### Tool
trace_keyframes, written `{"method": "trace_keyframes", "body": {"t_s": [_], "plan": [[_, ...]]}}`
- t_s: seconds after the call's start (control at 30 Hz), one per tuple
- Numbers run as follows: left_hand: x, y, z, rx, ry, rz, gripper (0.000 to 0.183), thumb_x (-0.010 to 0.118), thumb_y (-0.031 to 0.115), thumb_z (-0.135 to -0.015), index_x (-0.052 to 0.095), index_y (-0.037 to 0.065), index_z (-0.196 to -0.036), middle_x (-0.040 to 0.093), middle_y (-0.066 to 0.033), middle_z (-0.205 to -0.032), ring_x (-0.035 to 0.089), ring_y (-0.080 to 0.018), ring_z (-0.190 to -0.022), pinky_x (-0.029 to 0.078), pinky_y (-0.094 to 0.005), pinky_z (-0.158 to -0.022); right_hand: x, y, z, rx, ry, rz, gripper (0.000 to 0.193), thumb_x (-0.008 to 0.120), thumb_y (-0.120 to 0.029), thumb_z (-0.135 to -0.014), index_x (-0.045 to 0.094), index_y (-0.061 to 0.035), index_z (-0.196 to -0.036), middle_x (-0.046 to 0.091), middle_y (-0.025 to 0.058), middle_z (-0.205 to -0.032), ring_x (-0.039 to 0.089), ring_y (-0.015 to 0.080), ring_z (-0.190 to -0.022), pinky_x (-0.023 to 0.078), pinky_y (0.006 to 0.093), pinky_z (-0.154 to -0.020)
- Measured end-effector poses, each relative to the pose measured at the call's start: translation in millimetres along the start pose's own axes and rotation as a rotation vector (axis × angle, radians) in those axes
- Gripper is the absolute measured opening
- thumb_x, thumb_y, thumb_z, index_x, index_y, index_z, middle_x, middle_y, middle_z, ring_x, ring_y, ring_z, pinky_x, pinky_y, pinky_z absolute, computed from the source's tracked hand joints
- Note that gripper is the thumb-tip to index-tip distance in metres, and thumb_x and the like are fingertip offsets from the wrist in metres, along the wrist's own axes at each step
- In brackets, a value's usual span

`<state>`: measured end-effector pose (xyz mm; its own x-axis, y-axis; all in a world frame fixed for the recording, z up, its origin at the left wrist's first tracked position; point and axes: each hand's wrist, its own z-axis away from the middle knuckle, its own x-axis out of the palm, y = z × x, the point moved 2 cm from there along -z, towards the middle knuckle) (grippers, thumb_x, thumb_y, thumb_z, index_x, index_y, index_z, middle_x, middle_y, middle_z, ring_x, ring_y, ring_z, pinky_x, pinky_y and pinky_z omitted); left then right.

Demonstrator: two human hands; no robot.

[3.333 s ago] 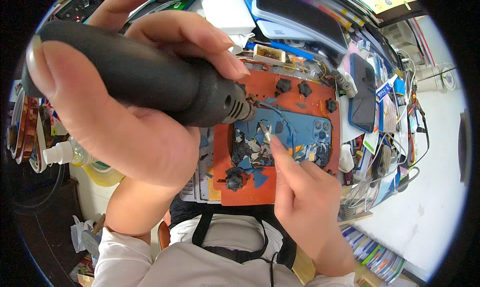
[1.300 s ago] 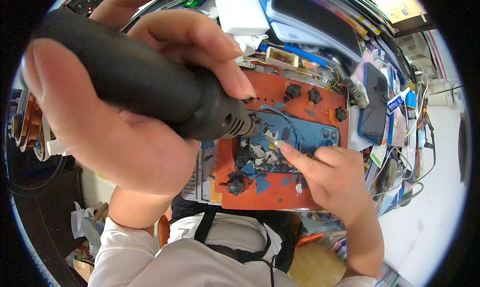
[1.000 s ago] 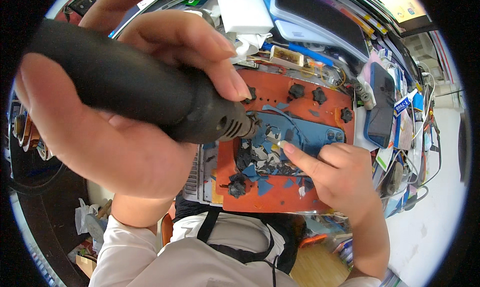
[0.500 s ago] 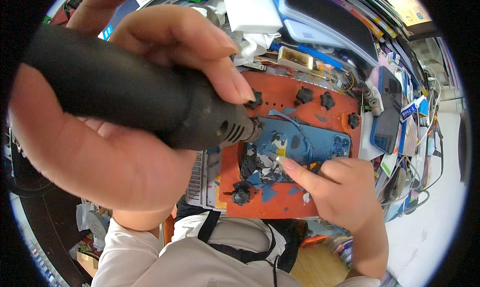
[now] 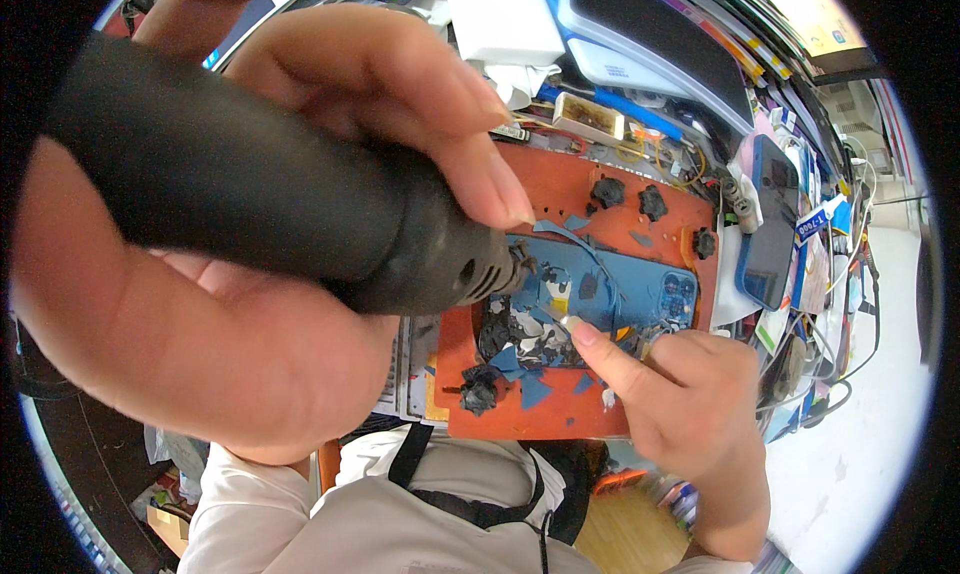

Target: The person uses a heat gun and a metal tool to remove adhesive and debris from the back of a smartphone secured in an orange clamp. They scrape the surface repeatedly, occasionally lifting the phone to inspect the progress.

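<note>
**Closely held tool over a blue phone back**

Right now the left hand (image 5: pixel 230 304) is wrapped tight around a thick black rotary tool (image 5: pixel 270 214), whose tip points at the blue phone back (image 5: pixel 610 289). That phone lies on an orange mat (image 5: pixel 590 189) on the crowded worktop (image 5: pixel 640 69), with broken dark and blue pieces around it. The right hand (image 5: pixel 680 404) presses a thin metal tool (image 5: pixel 565 322) against the phone, fingers closed on it.
</note>
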<state>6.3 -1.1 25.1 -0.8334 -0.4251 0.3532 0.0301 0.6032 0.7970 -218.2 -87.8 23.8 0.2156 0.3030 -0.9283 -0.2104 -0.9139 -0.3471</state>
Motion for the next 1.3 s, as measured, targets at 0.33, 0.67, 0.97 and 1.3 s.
{"method": "trace_keyframes", "body": {"t_s": [0.33,0.67,0.97,1.3], "plan": [[-6.1,-5.2,-5.2,0.09,-0.166,0.039,0.086,0.025,0.067,-0.101,0.042,-0.003,-0.148,0.061,-0.0178,-0.09,0.061,-0.0239,-0.065,0.053,-0.0425,-0.063,13.0,-10.8,12.9,0.014,0.015,0.099,0.057,0.069,-0.008,-0.072,0.075,-0.0152,-0.128,0.032,-0.0009,-0.066,0.045,0.0148,-0.05,0.038,0.0316,-0.045],[-4.2,-6.1,-0.9,0.089,-0.122,0.023,0.088,0.024,0.071,-0.102,0.044,-0.002,-0.147,0.063,-0.0181,-0.096,0.06,-0.0239,-0.067,0.052,-0.0424,-0.063,19.2,-7.0,7.4,-0.038,0.031,0.249,0.049,0.07,-0.015,-0.077,0.076,-0.02,-0.126,0.035,-0.0026,-0.065,0.046,0.0146,-0.052,0.038,0.03,-0.045],[-4.8,-4.7,3.1,0.052,-0.078,0.058,0.087,0.024,0.07,-0.102,0.042,-0.001,-0.149,0.061,-0.0168,-0.094,0.06,-0.0236,-0.068,0.052,-0.0423,-0.064,5.3,-1.8,7.5,-0.008,0.04,0.071,0.054,0.069,-0.006,-0.069,0.079,-0.0162,-0.121,0.029,0.0007,-0.061,0.037,0.0182,-0.047,0.03,0.0337,-0.044],[2.6,-8.2,2.2,0.08,-0.085,0.058,0.087,0.026,0.07,-0.1,0.042,-0.001,-0.149,0.059,-0.0175,-0.088,0.06,-0.0232,-0.065,0.052,-0.0389,-0.06,2.3,0.7,-0.5,-0.068,0.024,0.125,0.05,0.067,-0.008,-0.071,0.079,-0.016,-0.119,0.028,0.0002,-0.062,0.038,0.0174,-0.048,0.029,0.0334,-0.045]]}}
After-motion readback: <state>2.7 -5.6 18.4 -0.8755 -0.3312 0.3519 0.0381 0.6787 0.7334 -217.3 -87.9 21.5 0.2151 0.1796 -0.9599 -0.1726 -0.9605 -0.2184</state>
